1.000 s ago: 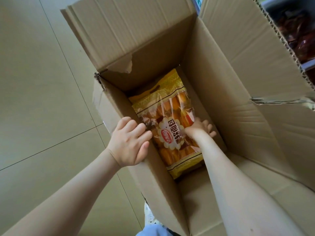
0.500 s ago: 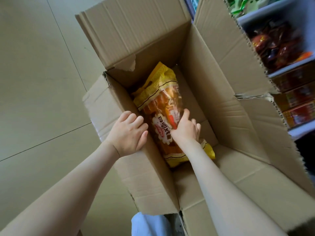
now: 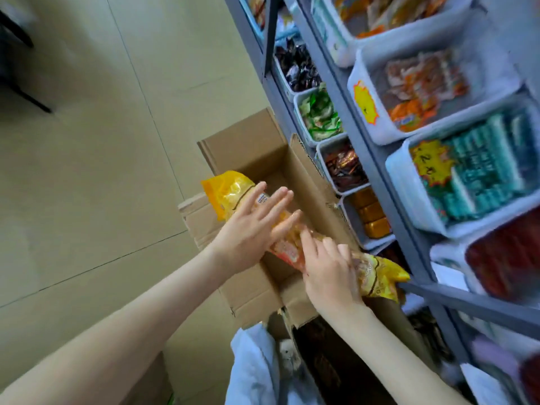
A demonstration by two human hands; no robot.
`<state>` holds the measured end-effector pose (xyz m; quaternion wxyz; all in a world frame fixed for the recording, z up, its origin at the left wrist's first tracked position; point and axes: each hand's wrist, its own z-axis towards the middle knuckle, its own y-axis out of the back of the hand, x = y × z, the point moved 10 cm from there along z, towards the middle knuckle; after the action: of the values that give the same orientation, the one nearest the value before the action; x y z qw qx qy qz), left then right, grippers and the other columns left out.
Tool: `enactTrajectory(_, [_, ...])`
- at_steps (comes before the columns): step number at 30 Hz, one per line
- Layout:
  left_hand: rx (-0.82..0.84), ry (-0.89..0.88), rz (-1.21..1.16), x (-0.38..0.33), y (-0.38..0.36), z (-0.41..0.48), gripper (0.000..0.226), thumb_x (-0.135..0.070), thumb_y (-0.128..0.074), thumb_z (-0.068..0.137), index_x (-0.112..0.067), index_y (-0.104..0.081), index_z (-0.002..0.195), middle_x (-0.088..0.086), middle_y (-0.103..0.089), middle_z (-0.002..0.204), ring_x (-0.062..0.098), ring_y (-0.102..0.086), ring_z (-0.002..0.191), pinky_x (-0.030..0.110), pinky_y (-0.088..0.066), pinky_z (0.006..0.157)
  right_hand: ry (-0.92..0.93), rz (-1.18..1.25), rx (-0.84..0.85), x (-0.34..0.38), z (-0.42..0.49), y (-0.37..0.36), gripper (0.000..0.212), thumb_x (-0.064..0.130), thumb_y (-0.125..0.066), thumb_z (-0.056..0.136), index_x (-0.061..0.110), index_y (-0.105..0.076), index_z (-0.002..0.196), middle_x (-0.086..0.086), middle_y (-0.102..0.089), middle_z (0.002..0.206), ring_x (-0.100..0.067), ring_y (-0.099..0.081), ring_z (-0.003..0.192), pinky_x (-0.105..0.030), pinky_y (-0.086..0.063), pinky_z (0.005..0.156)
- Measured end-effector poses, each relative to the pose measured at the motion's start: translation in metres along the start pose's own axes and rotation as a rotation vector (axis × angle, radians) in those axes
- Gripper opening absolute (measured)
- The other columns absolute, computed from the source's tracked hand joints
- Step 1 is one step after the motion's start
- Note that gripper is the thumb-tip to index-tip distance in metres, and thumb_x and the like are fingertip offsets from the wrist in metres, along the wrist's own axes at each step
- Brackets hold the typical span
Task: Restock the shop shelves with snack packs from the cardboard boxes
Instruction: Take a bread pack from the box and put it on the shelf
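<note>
A long yellow and orange snack pack [image 3: 230, 191] is held up above the open cardboard box [image 3: 257, 153], lying slantwise from upper left to lower right. My left hand [image 3: 251, 232] lies flat against the pack's upper half with straight, spread fingers. My right hand [image 3: 330, 270] grips the pack's lower half, fingers curled over it. The pack's yellow lower end [image 3: 380, 279] sticks out past my right hand toward the shelves. The box inside looks bare where it shows.
A grey metal shelf rack [image 3: 362, 147] stands at the right, full of white bins [image 3: 409, 194] with assorted snacks and yellow price tags. Beige tiled floor [image 3: 102, 141] spreads to the left. Light blue clothing [image 3: 254, 369] shows at the bottom.
The pack has been lifted out of the box. My left hand left the box flap and now presses on the pack. The view swung up toward the shelves.
</note>
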<state>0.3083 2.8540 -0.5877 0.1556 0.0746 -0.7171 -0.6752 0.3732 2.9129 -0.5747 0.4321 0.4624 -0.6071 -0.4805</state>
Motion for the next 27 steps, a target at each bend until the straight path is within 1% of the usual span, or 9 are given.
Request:
enactTrajectory(3, [0.017, -0.093, -0.107, -0.008, 0.069, 0.0, 0.058, -0.033, -0.075, 0.061, -0.013, -0.062, 0.115, 0.014, -0.066, 0.097, 0.032, -0.065, 0.085, 0.042, -0.052, 0.081, 0.061, -0.022, -0.031, 0.007, -0.035, 0.064, 0.072, 0.005, -0.083, 0.058, 0.0, -0.059, 0.125, -0.009, -0.068, 0.094, -0.028, -0.058, 0.077, -0.035, -0.029, 0.07])
enactTrajectory(5, [0.028, -0.12, -0.159, -0.021, 0.108, -0.005, 0.063, -0.04, -0.085, 0.051, -0.012, -0.063, 0.103, 0.009, -0.061, 0.081, 0.027, -0.06, 0.068, 0.034, -0.05, 0.064, 0.063, -0.032, -0.029, 0.008, -0.062, 0.096, 0.072, 0.006, -0.083, 0.058, 0.001, -0.058, 0.126, -0.009, -0.068, 0.095, -0.026, -0.058, 0.078, -0.035, -0.031, 0.07])
enactTrajectory(9, [-0.137, -0.177, -0.191, -0.065, 0.193, -0.021, 0.041, -0.03, -0.078, 0.063, -0.01, -0.064, 0.096, 0.007, -0.06, 0.081, 0.025, -0.058, 0.068, 0.033, -0.047, 0.064, 0.007, -0.04, -0.084, -0.005, -0.128, 0.143, 0.08, 0.013, -0.084, 0.061, 0.004, -0.052, 0.134, -0.007, -0.066, 0.102, -0.023, -0.053, 0.082, -0.035, -0.04, 0.07])
enactTrajectory(13, [-0.306, -0.266, -0.119, -0.127, 0.278, -0.038, 0.014, -0.017, -0.052, 0.085, -0.01, -0.062, 0.091, 0.006, -0.06, 0.08, 0.024, -0.056, 0.07, 0.033, -0.041, 0.069, -0.092, -0.019, -0.109, -0.032, -0.203, 0.184, 0.095, 0.024, -0.086, 0.057, 0.008, -0.044, 0.141, -0.005, -0.067, 0.108, -0.024, -0.052, 0.087, -0.039, -0.049, 0.07])
enactTrajectory(17, [-0.358, -0.338, -0.019, -0.207, 0.351, -0.053, 0.054, -0.004, -0.01, 0.094, -0.009, -0.064, 0.09, 0.006, -0.059, 0.077, 0.026, -0.057, 0.07, 0.034, -0.037, 0.069, -0.209, -0.016, -0.104, -0.075, -0.29, 0.221, 0.093, 0.046, -0.082, 0.061, 0.012, -0.045, 0.139, -0.003, -0.066, 0.111, -0.028, -0.061, 0.097, -0.041, -0.05, 0.076])
enactTrajectory(19, [-0.399, -0.359, 0.022, -0.251, 0.387, -0.063, 0.052, -0.002, -0.014, 0.09, -0.008, -0.065, 0.091, 0.007, -0.06, 0.079, 0.027, -0.057, 0.073, 0.035, -0.038, 0.069, -0.284, -0.014, -0.097, -0.103, -0.344, 0.238, 0.086, 0.057, -0.077, 0.063, 0.012, -0.052, 0.132, -0.003, -0.064, 0.117, -0.027, -0.06, 0.107, -0.043, -0.047, 0.085])
enactTrajectory(21, [-0.48, -0.383, 0.055, -0.297, 0.428, -0.072, 0.033, -0.004, -0.029, 0.084, -0.007, -0.061, 0.094, 0.008, -0.06, 0.082, 0.028, -0.056, 0.075, 0.037, -0.04, 0.069, -0.32, -0.021, -0.136, -0.124, -0.4, 0.266, 0.083, 0.061, -0.071, 0.069, 0.014, -0.05, 0.133, -0.002, -0.06, 0.127, -0.024, -0.054, 0.118, -0.044, -0.038, 0.098])
enactTrajectory(24, [-0.595, -0.438, 0.057, -0.364, 0.488, -0.083, 0.018, -0.008, -0.041, 0.082, -0.006, -0.057, 0.091, 0.01, -0.058, 0.081, 0.029, -0.054, 0.072, 0.037, -0.04, 0.068, -0.379, 0.04, -0.18, -0.148, -0.479, 0.31, 0.09, 0.06, -0.063, 0.08, 0.021, -0.021, 0.15, 0.001, -0.037, 0.15, -0.019, -0.036, 0.137, -0.04, -0.022, 0.113])
enactTrajectory(27, [-0.671, -0.514, 0.081, -0.425, 0.537, -0.087, 0.013, -0.012, -0.052, 0.084, -0.007, -0.062, 0.092, 0.009, -0.06, 0.083, 0.029, -0.057, 0.073, 0.037, -0.039, 0.071, -0.447, 0.022, -0.206, -0.163, -0.548, 0.357, 0.099, 0.055, -0.06, 0.085, 0.033, 0.008, 0.152, 0.002, -0.021, 0.158, -0.02, -0.028, 0.141, -0.034, -0.027, 0.111])
